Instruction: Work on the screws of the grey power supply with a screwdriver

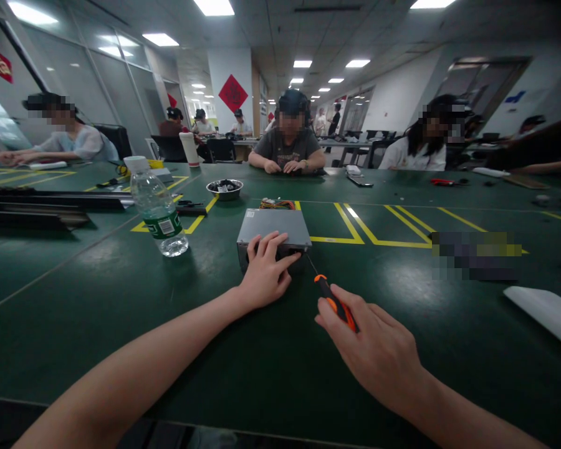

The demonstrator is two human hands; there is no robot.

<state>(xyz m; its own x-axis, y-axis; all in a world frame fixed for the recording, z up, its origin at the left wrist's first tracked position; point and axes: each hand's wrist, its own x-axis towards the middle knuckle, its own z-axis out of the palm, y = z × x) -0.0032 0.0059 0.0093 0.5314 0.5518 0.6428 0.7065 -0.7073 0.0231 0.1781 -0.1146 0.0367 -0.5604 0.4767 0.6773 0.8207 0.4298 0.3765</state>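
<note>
A grey metal computer power supply sits on the green table in front of me, a bundle of coloured cables behind it. My left hand grips its near side, some fingers bent over the top edge and one finger reaching to the front right corner. In my right hand is a screwdriver with a black and orange handle, held between thumb and fingers. Its thin shaft points up and left, the tip at the front right corner of the power supply. Whether the tip sits in a screw is too small to tell.
Left of the power supply stands a water bottle. Beyond it are a metal bowl of small parts and a white cup. Yellow tape marks the table. A white object lies at right. Several people sit around.
</note>
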